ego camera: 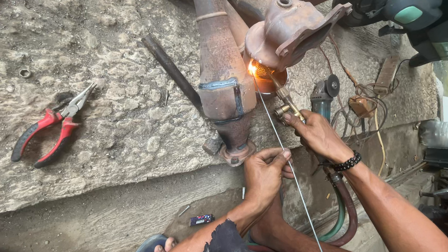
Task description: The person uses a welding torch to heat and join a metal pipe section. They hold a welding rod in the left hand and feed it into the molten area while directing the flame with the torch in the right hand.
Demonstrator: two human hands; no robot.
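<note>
Pinched between thumb and fingertips, the left hand has its grip pressed together on a thin, straight filler rod, a bare grey wire that runs from below the wrists up to the glowing spot. Right hand, wearing a dark beaded bracelet, has its grip wrapped tight round a brass torch, whose tip points up and left into a bright orange-white flame. That flame sits at the seam where a rusty, brown catalytic converter meets a second rusted exhaust piece with a flat flange; the converter lies on the rough stone worktop, its body scaled with rust, with a bluish heat-tinted weld band across its lower half and a small flange at its near end. Green and dark red hoses trail down from the torch. Well apart to the left lie red-handled pliers. An angle grinder rests just behind the right hand, and a dark steel bar lies beside the converter.
</note>
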